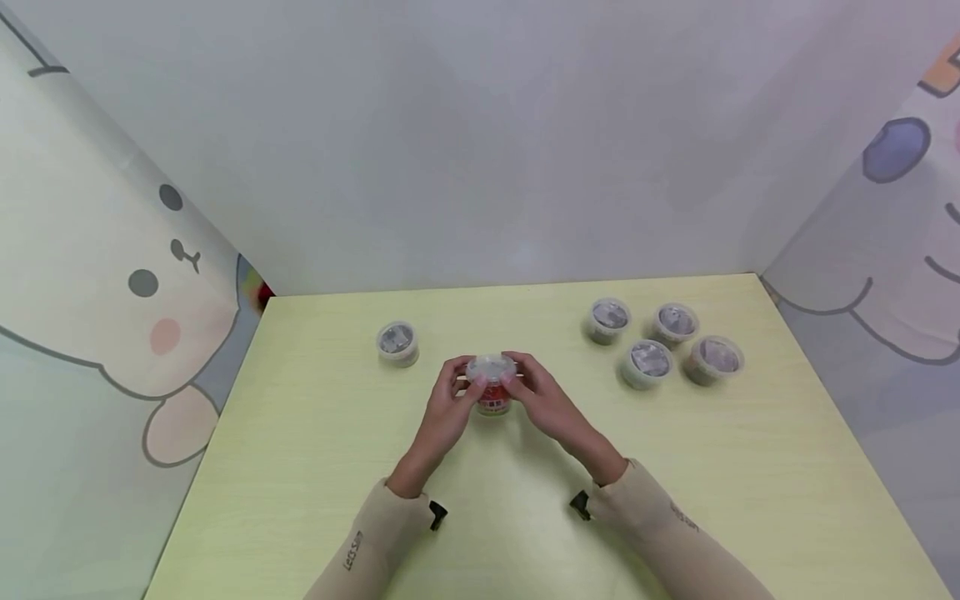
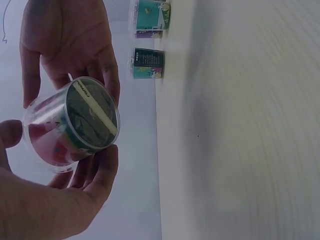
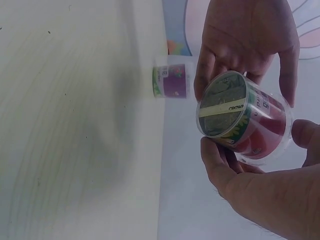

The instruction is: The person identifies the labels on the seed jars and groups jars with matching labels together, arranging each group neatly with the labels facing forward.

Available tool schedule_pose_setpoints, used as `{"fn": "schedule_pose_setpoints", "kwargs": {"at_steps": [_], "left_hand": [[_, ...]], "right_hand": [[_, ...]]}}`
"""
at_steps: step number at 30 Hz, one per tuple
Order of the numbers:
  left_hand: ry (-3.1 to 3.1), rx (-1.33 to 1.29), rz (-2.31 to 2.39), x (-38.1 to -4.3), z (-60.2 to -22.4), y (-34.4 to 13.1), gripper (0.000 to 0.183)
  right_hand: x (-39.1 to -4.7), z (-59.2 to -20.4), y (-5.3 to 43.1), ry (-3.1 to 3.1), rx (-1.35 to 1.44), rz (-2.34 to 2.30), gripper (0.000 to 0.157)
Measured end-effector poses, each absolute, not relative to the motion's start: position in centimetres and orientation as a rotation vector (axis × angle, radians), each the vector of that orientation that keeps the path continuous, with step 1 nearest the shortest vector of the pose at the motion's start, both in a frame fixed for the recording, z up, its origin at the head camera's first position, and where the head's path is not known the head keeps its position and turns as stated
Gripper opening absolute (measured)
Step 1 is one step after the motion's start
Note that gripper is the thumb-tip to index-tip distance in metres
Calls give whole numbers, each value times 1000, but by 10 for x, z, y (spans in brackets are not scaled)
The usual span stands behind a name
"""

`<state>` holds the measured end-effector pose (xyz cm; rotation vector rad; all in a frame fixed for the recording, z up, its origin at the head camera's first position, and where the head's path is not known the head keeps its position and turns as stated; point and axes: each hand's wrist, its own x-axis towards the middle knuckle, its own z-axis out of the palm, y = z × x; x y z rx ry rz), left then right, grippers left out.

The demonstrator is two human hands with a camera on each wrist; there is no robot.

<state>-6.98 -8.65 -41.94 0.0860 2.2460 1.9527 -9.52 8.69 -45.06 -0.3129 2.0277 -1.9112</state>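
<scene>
Head: L hand (image 1: 447,408) & R hand (image 1: 546,404) grip red-labelled cup (image 1: 493,397), fingers part-curled round its sides, thumbs nearside; cup's at 6 o'clock from frame ctr. Single tub (image 1: 397,343) at its 10, four tubs (image 1: 649,363) btwn 2 & 3.

L wrist: cup at 9 o'clock, tilted, clear-walled, dark base w/ pale strip.

R wrist: cup at 3 o'clock, fingers touching nr base edge.

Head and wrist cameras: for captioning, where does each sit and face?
Head: on the head, facing forward and down at the pale yellow table; left hand, right hand, beige sleeves show.
Left wrist: on that wrist, facing a clear, round plastic tub; both hands show.
Right wrist: on that wrist, facing the tub; both hands show.
Wrist views share the tub's underside.
</scene>
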Motion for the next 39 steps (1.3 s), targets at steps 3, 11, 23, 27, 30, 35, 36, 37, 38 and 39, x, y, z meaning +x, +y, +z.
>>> {"fn": "schedule_pose_setpoints", "kwargs": {"at_steps": [3,11,23,27,30,35,36,37,38,39], "left_hand": [[2250,87,1954,-72,-421,-87,45],[2277,51,1966,-86,-438,-90,41],[2318,42,1919,-99,-429,-92,44],[2306,47,1929,-112,-448,-97,46],[2295,42,1936,-121,-464,-101,48],[2327,33,1932,-130,-472,-101,47],[2333,28,1929,-131,-473,-101,47],[2337,23,1926,-133,-474,-102,46],[2341,19,1922,-134,-475,-102,46],[2344,16,1920,-136,-476,-102,46]], "right_hand": [[-97,-451,86,2036,-316,-1909,48],[-101,-434,85,2025,-349,-1871,47],[-126,-459,80,2120,-356,-1811,51],[-134,-463,77,2142,-354,-1795,50],[-140,-466,76,2133,-343,-1798,49],[-148,-469,74,2130,-353,-1793,50],[-149,-469,74,2130,-357,-1792,51],[-151,-470,73,2132,-359,-1788,51],[-152,-470,73,2132,-364,-1787,51],[-154,-471,73,2127,-368,-1791,51]]}}
